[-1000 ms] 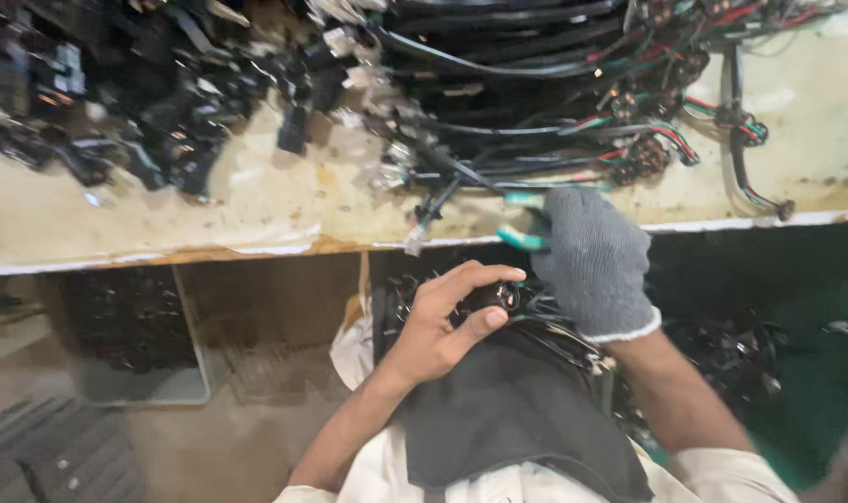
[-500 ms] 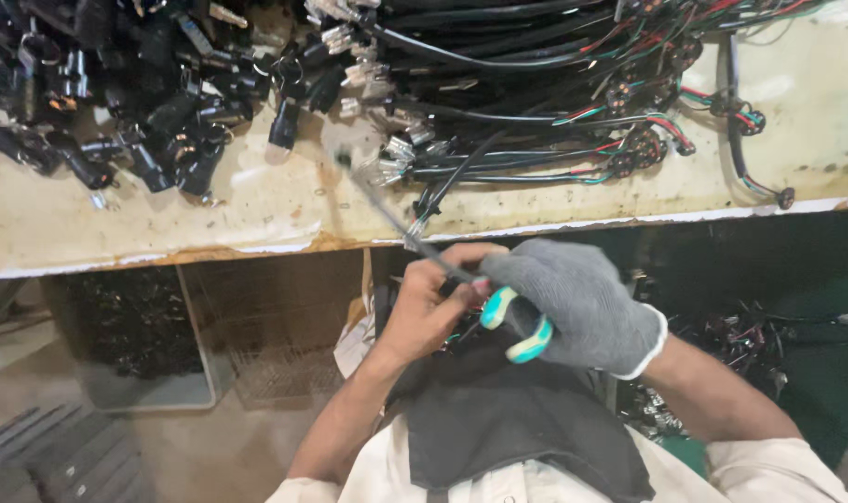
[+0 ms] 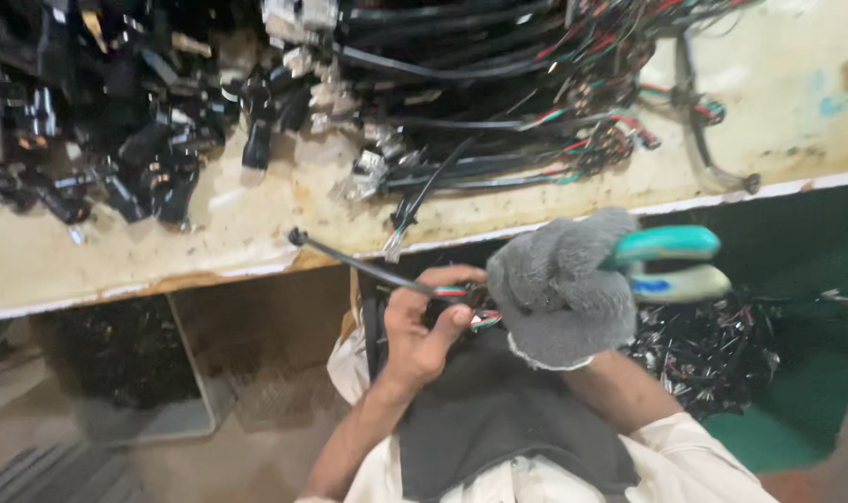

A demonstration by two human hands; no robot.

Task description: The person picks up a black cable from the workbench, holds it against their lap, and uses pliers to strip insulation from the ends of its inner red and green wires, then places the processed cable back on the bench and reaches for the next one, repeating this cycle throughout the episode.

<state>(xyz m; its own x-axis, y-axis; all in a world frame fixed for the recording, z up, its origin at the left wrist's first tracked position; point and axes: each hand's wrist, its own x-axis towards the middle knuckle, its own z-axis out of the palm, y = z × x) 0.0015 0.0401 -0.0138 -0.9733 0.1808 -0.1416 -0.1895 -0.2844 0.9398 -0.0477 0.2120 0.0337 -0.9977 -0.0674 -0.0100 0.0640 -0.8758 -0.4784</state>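
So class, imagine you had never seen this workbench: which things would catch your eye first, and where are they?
First, the grey knitted glove on the right hand, low and right of centre, gripping teal-and-cream-handled pliers. Beside it, the bare left hand pinches a thin black cable with coloured wires. Above, a tangle of black cables and connectors covers the worn cream bench top.

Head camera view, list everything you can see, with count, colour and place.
Workbench: one, cream, stained, across the top.
Black connectors: a heap, black, bench upper left.
Cable bundles: many, black with red and green wires, bench upper middle.
Cable: one, black, coloured wires at its end, pinched in the left hand.
Pliers: one, teal and cream handles, in the right hand.
Scrap pile: one, dark, below the bench at right.
Apron: one, dark, on the lap.
Left hand: bare.
Right hand: in a grey knit glove.
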